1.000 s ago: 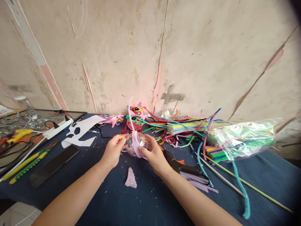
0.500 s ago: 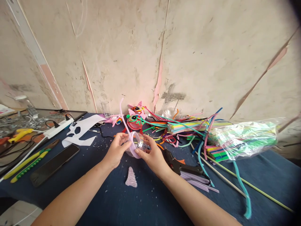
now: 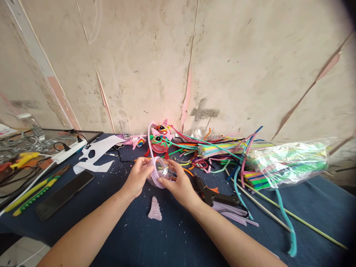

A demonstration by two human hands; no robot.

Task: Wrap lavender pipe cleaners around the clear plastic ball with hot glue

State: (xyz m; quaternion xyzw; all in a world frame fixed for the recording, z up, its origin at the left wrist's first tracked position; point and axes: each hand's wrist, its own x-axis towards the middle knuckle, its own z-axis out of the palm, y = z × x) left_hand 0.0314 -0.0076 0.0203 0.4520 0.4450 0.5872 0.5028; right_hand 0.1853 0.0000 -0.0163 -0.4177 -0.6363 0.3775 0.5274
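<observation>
L hand (image 3: 138, 178) grasps a lilac strip (image 3: 154, 174) btwn thumb & fingers, at the L side of a clear ball (image 3: 166, 171). R hand (image 3: 180, 183) cups the ball's R side, thumb pressing the strip's lower edge. So ball is btwn both hands, held up over the blue cloth (image 3: 111, 241); strip makes a loop on its near side, w/ free end rising above L hand and bending over at the top. Can't tell if strip is stuck to ball.

Nearer the wearer, below the hands & btwn the forearms: a ridged lilac cone (image 3: 155, 209), lying flat. Just R of R hand: black glue gun (image 3: 217, 194), w/ lilac sticks (image 3: 232, 214) beside it. Beyond the hands: red figure (image 3: 159, 144), partly behind the strip's end. Further R: bag (image 3: 292, 163) of coloured stems. L of L hand: phone (image 3: 65, 194), then pliers (image 3: 39, 193); cut paper (image 3: 105, 146) lies beyond phone.
</observation>
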